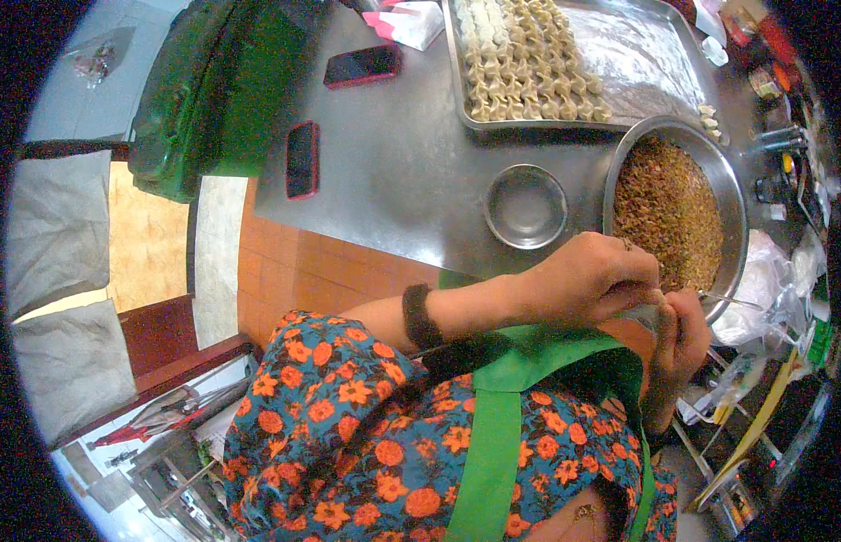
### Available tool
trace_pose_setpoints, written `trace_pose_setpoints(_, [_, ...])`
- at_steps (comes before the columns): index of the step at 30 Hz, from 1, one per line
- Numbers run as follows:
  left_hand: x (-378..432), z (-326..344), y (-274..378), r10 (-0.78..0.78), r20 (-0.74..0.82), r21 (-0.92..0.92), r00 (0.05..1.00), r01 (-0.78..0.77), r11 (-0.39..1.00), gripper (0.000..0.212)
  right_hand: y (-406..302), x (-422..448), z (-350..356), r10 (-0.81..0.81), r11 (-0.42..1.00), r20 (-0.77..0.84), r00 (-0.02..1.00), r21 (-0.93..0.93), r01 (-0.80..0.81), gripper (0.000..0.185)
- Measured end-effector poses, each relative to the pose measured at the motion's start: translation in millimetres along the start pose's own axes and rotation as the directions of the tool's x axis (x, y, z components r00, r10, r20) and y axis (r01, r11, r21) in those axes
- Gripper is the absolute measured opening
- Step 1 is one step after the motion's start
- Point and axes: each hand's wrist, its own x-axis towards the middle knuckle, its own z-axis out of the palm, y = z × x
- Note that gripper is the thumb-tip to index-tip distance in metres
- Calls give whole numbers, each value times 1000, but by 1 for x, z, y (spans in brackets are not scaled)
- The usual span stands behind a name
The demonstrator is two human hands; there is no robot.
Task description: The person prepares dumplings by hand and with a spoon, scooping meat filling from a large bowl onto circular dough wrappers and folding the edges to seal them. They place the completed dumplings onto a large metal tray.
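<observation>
My left hand [607,271], with a dark band [422,316] on its wrist, is bent with its fingers pinched together. Close against it is my right hand [685,332], its fingers curled. Between them shows a greyish, pale piece [642,314], apparently a dough wrapper, mostly hidden by the fingers. A thin metal tool [732,299] sticks out to the right from the top of my right hand, which appears to grip it. Just beyond both hands stands a large steel bowl [737,244] of brown minced filling [668,203].
A steel tray [637,51], floured at right, carries rows of folded dumplings [529,74]. A small metal bowl [491,206] and two phones [363,66] lie on the steel table [393,149]. Plastic bags [756,291] crowd the right; a green covered object [183,108] stands left.
</observation>
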Motion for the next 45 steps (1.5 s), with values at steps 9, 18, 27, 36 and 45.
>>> trace_pose_setpoints(9, [4, -12, 9, -104, 184, 17, 978, 102, 995, 19, 1, 20, -5, -241, 970, 99, 966, 0, 242, 25])
trace_pose_setpoints(18, [-2, -10, 7, -332, 46, -11, 942, 333, 943, 12, -1, 13, 1, 10, 960, 72, 997, 279, -30, 16])
trace_pose_setpoints(27, [-2, -15, 7, -329, 180, 130, 927, 309, 942, 12, 5, 11, 3, -96, 963, 26, 995, 257, 86, 15])
trace_pose_setpoints(36, [0, 0, 1, -178, 361, -307, 916, 297, 904, 63, -1, 18, -2, -82, 768, 16, 996, 638, 53, 15])
trace_pose_setpoints(45, [-2, 29, 4, -403, 161, -545, 901, 422, 725, 34, 19, 13, 5, 71, 428, -31, 997, 904, -2, 51])
